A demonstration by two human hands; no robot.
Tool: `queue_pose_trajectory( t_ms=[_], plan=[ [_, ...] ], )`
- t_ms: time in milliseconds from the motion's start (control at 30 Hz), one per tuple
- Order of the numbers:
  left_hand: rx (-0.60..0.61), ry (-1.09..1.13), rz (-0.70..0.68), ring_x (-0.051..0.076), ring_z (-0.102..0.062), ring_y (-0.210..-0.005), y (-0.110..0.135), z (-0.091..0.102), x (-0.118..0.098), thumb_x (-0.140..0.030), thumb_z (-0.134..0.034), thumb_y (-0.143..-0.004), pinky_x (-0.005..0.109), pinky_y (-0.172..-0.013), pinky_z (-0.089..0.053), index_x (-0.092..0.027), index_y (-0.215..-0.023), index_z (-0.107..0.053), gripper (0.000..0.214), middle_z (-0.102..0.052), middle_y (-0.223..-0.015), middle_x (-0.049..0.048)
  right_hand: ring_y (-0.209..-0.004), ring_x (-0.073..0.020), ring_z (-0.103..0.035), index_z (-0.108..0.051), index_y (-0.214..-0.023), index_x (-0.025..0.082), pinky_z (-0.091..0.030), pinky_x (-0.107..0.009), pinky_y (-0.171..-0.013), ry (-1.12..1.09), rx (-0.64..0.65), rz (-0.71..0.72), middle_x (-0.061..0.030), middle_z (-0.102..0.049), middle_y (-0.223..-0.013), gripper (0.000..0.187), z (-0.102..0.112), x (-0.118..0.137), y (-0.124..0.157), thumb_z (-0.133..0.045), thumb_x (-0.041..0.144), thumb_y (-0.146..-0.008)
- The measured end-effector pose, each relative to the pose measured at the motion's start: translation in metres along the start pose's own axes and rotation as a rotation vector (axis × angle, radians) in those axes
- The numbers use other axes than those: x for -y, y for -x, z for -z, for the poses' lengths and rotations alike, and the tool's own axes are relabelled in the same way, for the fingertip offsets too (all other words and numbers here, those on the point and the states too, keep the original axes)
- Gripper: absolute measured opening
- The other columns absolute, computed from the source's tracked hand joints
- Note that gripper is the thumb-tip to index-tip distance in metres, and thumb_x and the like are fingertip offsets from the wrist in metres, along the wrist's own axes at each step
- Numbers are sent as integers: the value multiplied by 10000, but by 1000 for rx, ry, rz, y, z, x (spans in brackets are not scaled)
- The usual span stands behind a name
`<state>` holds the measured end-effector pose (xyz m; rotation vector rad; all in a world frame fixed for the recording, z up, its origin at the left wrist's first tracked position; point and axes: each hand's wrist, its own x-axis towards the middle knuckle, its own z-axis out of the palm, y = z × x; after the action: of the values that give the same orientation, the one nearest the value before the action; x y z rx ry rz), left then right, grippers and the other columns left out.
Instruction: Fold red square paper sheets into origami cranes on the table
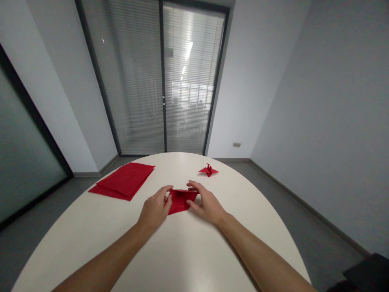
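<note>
A partly folded piece of red paper (pixel 180 202) is held between my two hands, low over the middle of the round white table. Its upper layer is lifted, so a dark hollow shows beneath the top edge. My left hand (pixel 158 205) grips the left side, thumb in front and fingers behind. At the right side, my right hand (pixel 205 200) has its thumb on the front and its fingers curled over the top edge. Parts of both paper edges are hidden by my fingers. Beyond my right hand stands a folded red paper crane (pixel 208 170) with its wings spread.
Several red paper sheets (pixel 124 180) lie in a loose stack at the table's left edge. The round white table (pixel 170 255) has its far edge near a glass door (pixel 188 81) with blinds. A dark object (pixel 369 273) sits at the lower right.
</note>
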<state>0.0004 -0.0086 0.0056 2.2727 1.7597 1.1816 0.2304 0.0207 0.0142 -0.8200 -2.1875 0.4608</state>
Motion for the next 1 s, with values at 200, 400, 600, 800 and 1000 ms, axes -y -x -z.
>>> queue_pose_trajectory(
  t_ms=[200,400,600,800,1000],
  plan=[
    [-26,144,55,159,-692,-705,-3,-4,4,-178,-492,-879,281,-703,-550,-213,-1215,-588,351,-739,-959,26,-1285,-259,-574,-222,-1549,279,-517,-466,-1036,-43,50,-1,-140,-530,-1462,804,-1,-3,2,-652,174,-876],
    [-32,249,119,167,-701,-701,-4,-4,6,-223,-493,-888,281,-681,-549,-199,-1182,-595,312,-743,-957,39,-1311,-258,-561,-154,-1578,289,-541,-452,-1009,-59,117,-50,-134,-498,-1505,829,-2,-2,1,-608,168,-894],
    [10,363,202,173,-700,-672,-5,-8,7,-255,-504,-886,282,-634,-537,-189,-1182,-582,314,-745,-916,40,-1288,-255,-586,-175,-1576,276,-498,-456,-1061,31,176,-25,-120,-507,-1503,770,-2,-4,1,-541,152,-911],
    [37,410,215,160,-691,-646,-5,-10,7,-260,-513,-884,265,-602,-525,-197,-1163,-581,294,-754,-943,41,-1273,-255,-595,-207,-1569,249,-502,-439,-1047,108,181,17,-121,-525,-1486,703,-3,-7,2,-479,140,-930],
    [57,420,222,154,-706,-695,-6,-12,9,-228,-514,-860,271,-655,-547,-199,-1154,-556,298,-723,-1117,79,-1251,-255,-604,-310,-1534,216,-501,-419,-1046,145,211,21,-122,-563,-1446,657,-3,-6,1,-483,132,-906]
  ],
)
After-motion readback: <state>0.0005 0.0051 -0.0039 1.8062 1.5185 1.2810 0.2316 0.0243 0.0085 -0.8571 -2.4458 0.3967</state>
